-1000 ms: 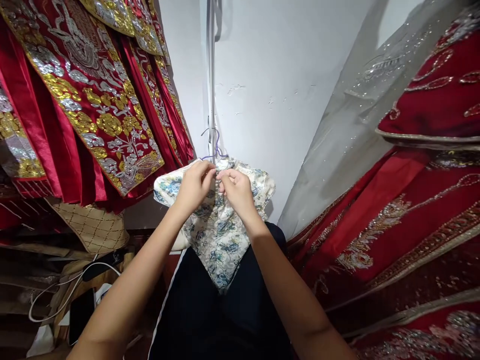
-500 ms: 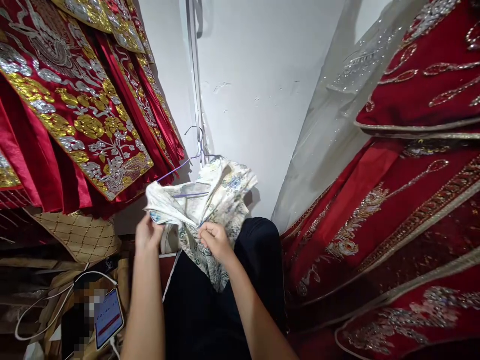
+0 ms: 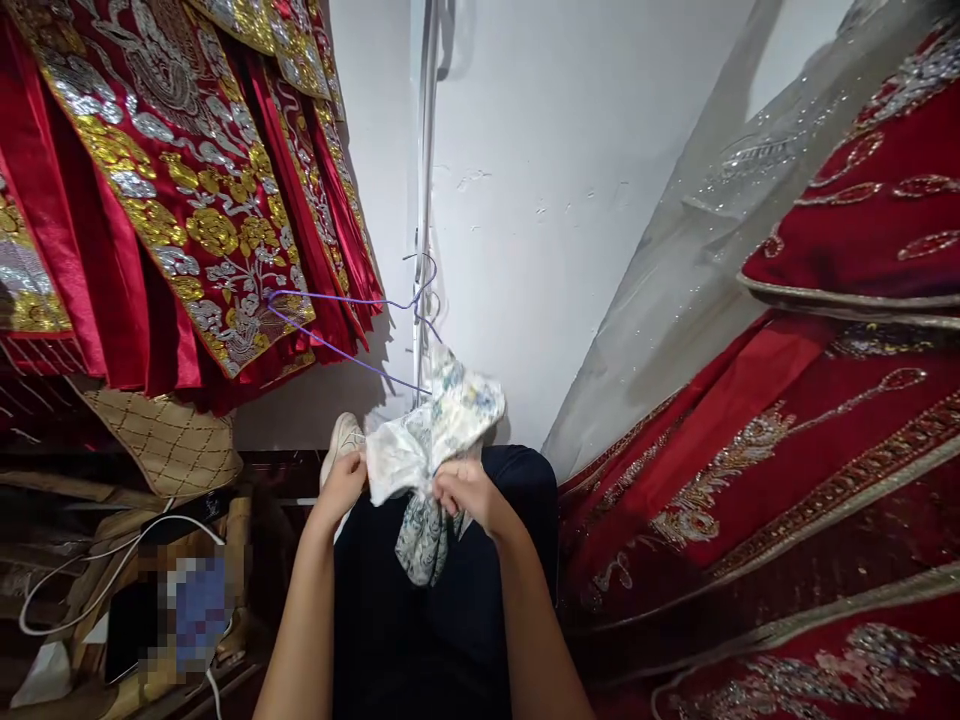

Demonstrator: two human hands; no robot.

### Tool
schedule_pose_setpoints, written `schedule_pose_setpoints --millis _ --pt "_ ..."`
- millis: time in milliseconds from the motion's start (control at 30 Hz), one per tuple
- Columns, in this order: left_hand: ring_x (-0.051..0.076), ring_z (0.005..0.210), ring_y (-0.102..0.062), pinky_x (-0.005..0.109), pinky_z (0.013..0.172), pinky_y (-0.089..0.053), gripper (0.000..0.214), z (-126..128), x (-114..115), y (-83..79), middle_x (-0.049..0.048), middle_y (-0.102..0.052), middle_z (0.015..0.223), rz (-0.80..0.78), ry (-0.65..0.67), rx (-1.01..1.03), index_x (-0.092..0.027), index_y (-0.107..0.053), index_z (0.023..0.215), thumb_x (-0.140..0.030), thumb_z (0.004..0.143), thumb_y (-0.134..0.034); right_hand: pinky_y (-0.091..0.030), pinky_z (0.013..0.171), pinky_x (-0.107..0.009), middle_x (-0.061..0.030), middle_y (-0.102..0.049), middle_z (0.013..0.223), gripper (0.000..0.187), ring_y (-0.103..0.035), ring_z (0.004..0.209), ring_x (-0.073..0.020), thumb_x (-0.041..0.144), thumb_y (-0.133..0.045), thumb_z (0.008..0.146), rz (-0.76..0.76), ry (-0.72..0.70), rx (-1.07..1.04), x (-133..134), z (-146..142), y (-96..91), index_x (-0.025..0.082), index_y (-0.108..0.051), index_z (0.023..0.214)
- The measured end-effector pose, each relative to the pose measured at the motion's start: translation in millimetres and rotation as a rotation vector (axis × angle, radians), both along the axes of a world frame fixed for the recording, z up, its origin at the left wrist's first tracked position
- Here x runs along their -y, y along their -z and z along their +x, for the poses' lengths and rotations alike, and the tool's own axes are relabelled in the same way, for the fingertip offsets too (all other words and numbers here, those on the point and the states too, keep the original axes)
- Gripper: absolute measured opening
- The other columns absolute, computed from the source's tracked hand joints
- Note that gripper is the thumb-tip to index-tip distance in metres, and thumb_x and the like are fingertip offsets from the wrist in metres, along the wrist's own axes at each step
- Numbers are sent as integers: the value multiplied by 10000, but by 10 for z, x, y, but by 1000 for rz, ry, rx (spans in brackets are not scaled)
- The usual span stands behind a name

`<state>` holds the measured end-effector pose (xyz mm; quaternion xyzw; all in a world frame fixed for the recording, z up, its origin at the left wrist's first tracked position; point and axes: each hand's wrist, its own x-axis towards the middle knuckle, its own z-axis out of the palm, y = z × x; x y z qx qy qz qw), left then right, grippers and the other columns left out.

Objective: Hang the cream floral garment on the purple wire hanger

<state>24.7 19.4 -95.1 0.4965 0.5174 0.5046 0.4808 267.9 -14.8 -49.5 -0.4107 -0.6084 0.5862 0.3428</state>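
Note:
A cream garment with a blue floral print (image 3: 435, 440) hangs bunched from one end of a thin purple wire hanger (image 3: 337, 325), whose other arm now sticks out bare to the left. The hanger hooks on a metal pole (image 3: 425, 180) against the white wall. My left hand (image 3: 341, 487) is closed on the garment's left edge. My right hand (image 3: 469, 493) is closed on the fabric lower down, just to the right. A dark garment (image 3: 442, 620) hangs below both hands.
Red robes with gold and silver embroidery (image 3: 172, 190) hang at the upper left. More red embroidered gowns (image 3: 787, 450) and a sheer sequinned fabric (image 3: 697, 260) fill the right. At the lower left lie a quilted beige piece (image 3: 161, 440), white cables (image 3: 90, 560) and a phone (image 3: 187, 615).
The floral garment has slid off the hanger's left arm and been pulled down and bunched. Both hands dropped from the collar to the fabric below.

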Motion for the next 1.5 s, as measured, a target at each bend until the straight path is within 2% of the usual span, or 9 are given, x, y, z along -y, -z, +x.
schedule_pose_setpoints --millis 133,333,500,667,833,933,1067,1300,1500 --pt "134 666 -553 237 651 -456 298 106 90 -275 4 -587 721 155 -105 283 -165 -643 811 -457 771 -693 -336 470 -230 -31 -632 521 278 -516 472 -122 399 -659 785 -144 -336 317 54 105 22 142 -718 697" --pt "149 829 -596 236 754 -470 208 515 439 -830 32 -635 925 318 141 296 -188 -665 951 -382 884 -628 -479 775 -320 -72 -713 926 490 -627 871 -206 629 -519 886 150 133 15 25 -52 -113 191 -723 966" --pt "224 1126 -579 326 1020 -416 228 800 667 -1111 71 -649 1144 477 273 -36 -215 -668 1077 -360 938 -561 -480 909 -405 -92 -701 1020 657 -628 1051 -265 722 -349 904 14 167 -472 143 -342 -197 204 -642 1182" --pt "208 1301 -482 339 1114 -348 444 692 554 -1067 31 -550 1384 402 323 -135 -312 -507 1372 -484 1008 -318 -503 858 -376 -58 -698 988 534 -651 967 -257 390 -798 704 -67 -34 -503 276 -307 -331 221 -621 1179" --pt "250 952 -621 331 887 -483 536 368 515 -707 51 -717 989 191 585 -455 -196 -714 997 -596 950 -361 -453 637 -257 7 -642 764 275 -590 704 -159 152 -754 618 56 -43 -141 188 109 -615 177 -650 871" --pt "228 798 -607 294 750 -473 419 54 494 -608 38 -702 861 200 663 -665 -180 -707 878 -567 871 -547 -385 554 -229 22 -580 675 105 -524 619 -127 140 -668 646 365 143 -11 -33 413 -910 163 -612 731" --pt "178 663 -527 264 662 -412 421 -369 413 -833 20 -605 689 246 410 -810 -166 -627 723 -525 905 -504 -418 622 -242 9 -603 742 167 -545 688 -147 188 -668 660 813 613 -80 -607 519 -1191 175 -634 823" --pt "156 688 -523 244 655 -421 366 -312 646 -1223 14 -592 762 201 387 -304 -150 -588 851 -512 887 -547 -466 762 -331 -69 -670 808 369 -590 806 -224 491 -434 849 561 389 35 -1401 -145 -641 185 -634 797" --pt "212 782 -608 280 759 -448 288 -501 653 -1104 33 -669 828 166 483 -804 -220 -652 885 -479 889 -526 -370 632 -271 -6 -562 672 305 -472 670 -169 461 -514 816 561 403 112 -1241 44 -295 186 -530 685"
